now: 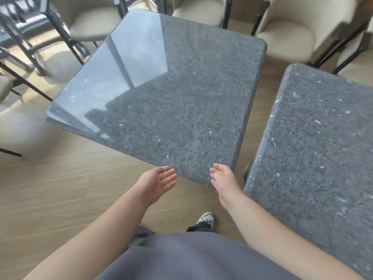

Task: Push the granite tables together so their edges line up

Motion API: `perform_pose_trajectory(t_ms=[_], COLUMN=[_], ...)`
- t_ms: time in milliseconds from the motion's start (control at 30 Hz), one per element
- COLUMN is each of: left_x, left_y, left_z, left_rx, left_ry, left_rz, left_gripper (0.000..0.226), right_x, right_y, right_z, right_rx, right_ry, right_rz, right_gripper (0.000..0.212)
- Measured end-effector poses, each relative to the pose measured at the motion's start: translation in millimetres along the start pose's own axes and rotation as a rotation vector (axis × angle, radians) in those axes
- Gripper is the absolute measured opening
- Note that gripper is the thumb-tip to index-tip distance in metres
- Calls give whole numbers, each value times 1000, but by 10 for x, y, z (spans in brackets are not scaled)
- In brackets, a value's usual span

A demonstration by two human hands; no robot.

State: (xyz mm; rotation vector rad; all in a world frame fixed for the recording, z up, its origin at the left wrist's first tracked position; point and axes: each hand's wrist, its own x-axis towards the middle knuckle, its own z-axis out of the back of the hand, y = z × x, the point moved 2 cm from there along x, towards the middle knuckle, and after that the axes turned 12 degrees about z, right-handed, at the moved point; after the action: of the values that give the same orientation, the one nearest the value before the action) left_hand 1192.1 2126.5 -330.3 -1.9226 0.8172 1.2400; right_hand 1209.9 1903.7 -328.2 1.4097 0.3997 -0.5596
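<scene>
The left granite table (161, 93) sits just ahead of both your hands, turned at an angle to the right granite table (323, 154), which lies off beyond your right wrist; a wedge-shaped gap of wooden floor (60, 188) separates their facing edges, narrowest near your right hand. Judge this slab as heavy, rigid and polished slick on top, so flat palms on the surface would likely slide; take it by the thick near edge, close to the rounded corner beside your right hand, and expect the base to drag on the floor. Your left hand (159, 181) hovers just short of that near edge, palm turned inward, fingers spread and relaxed, holding nothing. Your right hand (224, 176) is at the edge near the corner, fingers loosely extended and empty; whether it touches the stone yet cannot be told. Cream upholstered chairs (286, 37) stand well past your fingertips, beyond the table's far side.
</scene>
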Motion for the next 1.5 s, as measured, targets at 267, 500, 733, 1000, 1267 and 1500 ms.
perform_pose_trajectory(t_ms=[267, 500, 733, 1000, 1267, 1500], left_x=[-852, -1601, -2415, -2798, -2668, -2557], left_y=[-859, -1633, -2246, -3082, -4295, -5681], left_z=[1134, 2638, 3918, 4387, 4463, 4583], left_rx=[246, 262, 113, -15, 89, 134], left_ry=[-67, -162, -274, -242, -184, -263], left_rz=[-364, -511, -681, -847, -903, -916], left_gripper=[23, 27, 26, 23, 26, 26], right_x=[-576, -1221, -1529, -1536, -956, -98], right_y=[608, 983, 1523, 2197, 2709, 3464], right_z=[-1332, -3106, -4443, -5375, -6252, -7173], right_rx=[60, 92, 108, 152, 159, 110], right_ry=[91, 223, 380, 530, 540, 556], right_rz=[188, 273, 358, 528, 570, 631], right_gripper=[32, 31, 32, 34, 35, 35])
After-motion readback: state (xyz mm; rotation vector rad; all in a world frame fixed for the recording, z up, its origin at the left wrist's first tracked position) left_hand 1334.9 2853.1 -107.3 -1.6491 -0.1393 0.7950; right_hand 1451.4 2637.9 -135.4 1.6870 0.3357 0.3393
